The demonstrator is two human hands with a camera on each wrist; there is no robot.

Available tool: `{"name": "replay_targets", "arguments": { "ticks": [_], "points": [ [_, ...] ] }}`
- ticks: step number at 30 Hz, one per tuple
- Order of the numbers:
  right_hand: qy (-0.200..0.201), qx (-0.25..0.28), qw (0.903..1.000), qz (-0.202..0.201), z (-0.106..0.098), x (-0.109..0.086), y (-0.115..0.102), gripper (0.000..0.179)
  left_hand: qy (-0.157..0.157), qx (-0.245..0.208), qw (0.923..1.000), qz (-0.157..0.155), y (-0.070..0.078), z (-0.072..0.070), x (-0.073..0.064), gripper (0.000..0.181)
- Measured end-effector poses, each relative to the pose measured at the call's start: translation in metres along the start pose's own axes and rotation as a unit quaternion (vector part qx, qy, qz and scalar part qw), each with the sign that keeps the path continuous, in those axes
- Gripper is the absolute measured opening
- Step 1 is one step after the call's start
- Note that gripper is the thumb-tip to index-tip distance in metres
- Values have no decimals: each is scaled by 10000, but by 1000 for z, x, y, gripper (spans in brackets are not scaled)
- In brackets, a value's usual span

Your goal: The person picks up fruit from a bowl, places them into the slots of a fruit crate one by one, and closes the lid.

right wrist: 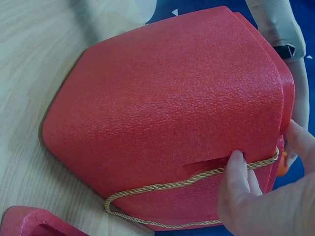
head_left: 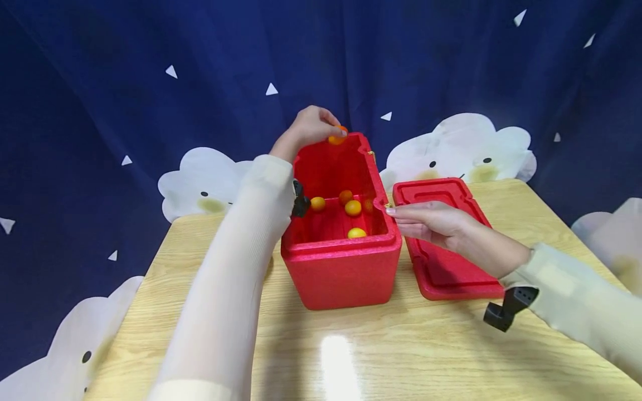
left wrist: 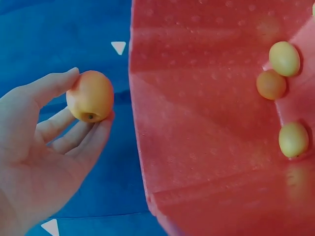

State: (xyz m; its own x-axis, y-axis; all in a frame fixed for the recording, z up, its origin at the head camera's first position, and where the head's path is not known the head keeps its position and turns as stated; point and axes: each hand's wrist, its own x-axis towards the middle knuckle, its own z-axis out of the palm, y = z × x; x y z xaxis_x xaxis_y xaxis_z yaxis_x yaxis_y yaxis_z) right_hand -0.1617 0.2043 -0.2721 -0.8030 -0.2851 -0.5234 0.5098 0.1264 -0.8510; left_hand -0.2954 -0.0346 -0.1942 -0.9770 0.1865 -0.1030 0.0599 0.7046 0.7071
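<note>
An orange-yellow round fruit (left wrist: 91, 96) with a small dimple is held between the thumb and fingers of my left hand (head_left: 313, 125). That hand is up at the far end of a red box (head_left: 346, 278), beside its wall in the left wrist view. Inside the uncovered box lie several more yellow and orange fruits (head_left: 353, 208). My right hand (head_left: 431, 220) rests against the box's right side. In the right wrist view its thumb reaches the rim, and its straight fingers touch the outer wall by a twisted gold cord (right wrist: 167, 186).
A red lid (head_left: 451, 278) lies on the wooden table (head_left: 401, 356) to the right of the box, partly under my right forearm. Behind the table hangs a dark blue curtain (head_left: 225, 67) with white triangles and cloud shapes.
</note>
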Motion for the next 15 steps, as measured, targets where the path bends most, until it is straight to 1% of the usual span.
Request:
{"name": "replay_targets", "arguments": {
  "ticks": [2, 4, 7, 8, 10, 12, 15],
  "points": [
    [-1, -34, 10000, -7, 0, -1, -1, 72, -160, 249, 9994, -181, 0, 1, 1, 28],
    [7, -62, 10000, 4, 0, -1, -1, 71, -350, 592, 9969, -373, 2, 3, 2, 29],
    [-28, -66, 10000, -9, 0, -2, -2, 71, -678, 1125, 9893, -634, 4, 4, 3, 35],
    [-44, -58, 10000, -23, 0, -2, -2, 72, -780, 1234, 9866, -729, 5, 5, 3, 37],
    [-81, -72, 9999, -53, 0, -2, -2, 71, -935, 1400, 9823, -825, 7, 7, 4, 41],
    [-119, -101, 9998, -83, 1, -1, -2, 70, -959, 1553, 9792, -885, 8, 8, 4, 45],
    [-145, -161, 9997, -89, 0, -1, -3, 67, -862, 1654, 9789, -839, 10, 7, 4, 47]
  ]
}}
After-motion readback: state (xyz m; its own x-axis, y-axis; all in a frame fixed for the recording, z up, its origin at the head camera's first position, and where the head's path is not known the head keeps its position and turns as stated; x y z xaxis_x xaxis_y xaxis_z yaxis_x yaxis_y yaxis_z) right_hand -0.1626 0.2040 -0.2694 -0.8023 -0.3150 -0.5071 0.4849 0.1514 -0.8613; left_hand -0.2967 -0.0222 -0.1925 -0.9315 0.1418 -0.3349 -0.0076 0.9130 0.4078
